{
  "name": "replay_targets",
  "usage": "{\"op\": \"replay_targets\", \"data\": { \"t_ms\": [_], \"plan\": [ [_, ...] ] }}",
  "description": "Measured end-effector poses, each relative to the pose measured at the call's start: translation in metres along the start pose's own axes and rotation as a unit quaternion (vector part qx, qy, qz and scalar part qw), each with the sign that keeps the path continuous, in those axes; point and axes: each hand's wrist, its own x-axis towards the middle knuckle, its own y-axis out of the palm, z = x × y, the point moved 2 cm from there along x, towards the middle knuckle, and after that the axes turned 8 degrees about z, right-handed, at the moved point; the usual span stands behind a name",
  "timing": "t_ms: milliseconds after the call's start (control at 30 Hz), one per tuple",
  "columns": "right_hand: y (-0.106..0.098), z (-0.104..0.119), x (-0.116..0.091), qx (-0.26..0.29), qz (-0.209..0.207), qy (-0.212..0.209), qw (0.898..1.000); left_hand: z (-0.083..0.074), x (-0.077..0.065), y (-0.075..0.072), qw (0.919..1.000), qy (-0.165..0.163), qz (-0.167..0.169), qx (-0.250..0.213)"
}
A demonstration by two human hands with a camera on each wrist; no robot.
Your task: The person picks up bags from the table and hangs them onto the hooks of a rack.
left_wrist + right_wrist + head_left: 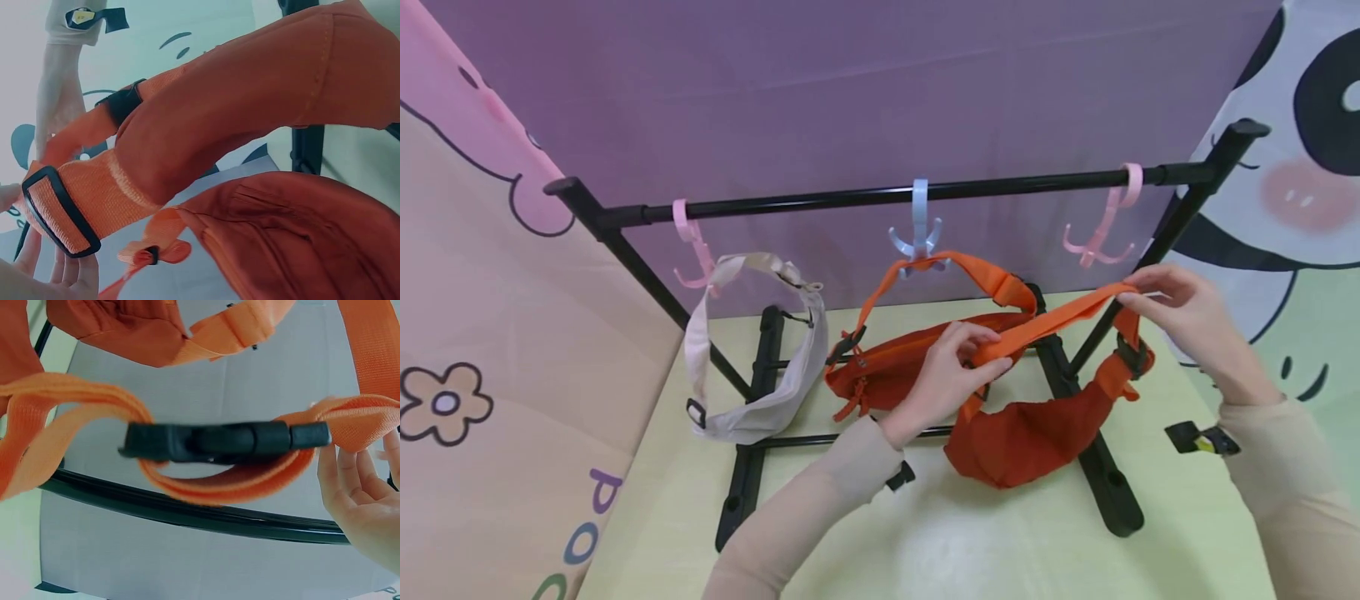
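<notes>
My left hand [946,371] grips one end of the orange strap [1063,319] of a rust-red waist bag [1030,442]. At the strap's right stretch, my right hand [1183,321] pinches it between thumb and fingers. Below the hands the bag sags in front of the rack. A black slide buckle [62,212] shows close to the left hand in the left wrist view. The right wrist view has a black clip buckle [225,442] on the strap, left of the fingers. Behind, a second rust-red waist bag [895,367] hangs by its strap from the blue hook [919,225].
A black rack bar [820,200] spans the scene, its feet on the pale table [925,542]. A white waist bag [797,392] hangs from the left pink hook [696,246]. Another pink hook [1102,229] hangs near the right post [1195,192]. Printed cloth walls stand around.
</notes>
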Motion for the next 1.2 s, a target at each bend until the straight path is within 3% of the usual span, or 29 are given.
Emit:
{"op": "replay_targets", "data": {
  "t_ms": [300, 700, 1200],
  "plan": [
    [-0.015, 0.013, 0.006, 0.041, -0.048, -0.007, 0.998, -0.02, 0.014, -0.002, 0.9985, 0.047, -0.028, 0.003],
    [-0.026, 0.023, 0.012, 0.074, -0.094, 0.048, 0.992, -0.038, 0.035, -0.004, 0.9956, 0.071, -0.061, 0.01],
    [-0.029, 0.017, 0.025, 0.118, -0.114, 0.078, 0.983, -0.045, 0.062, -0.005, 0.9935, 0.06, -0.085, 0.046]
  ]
}}
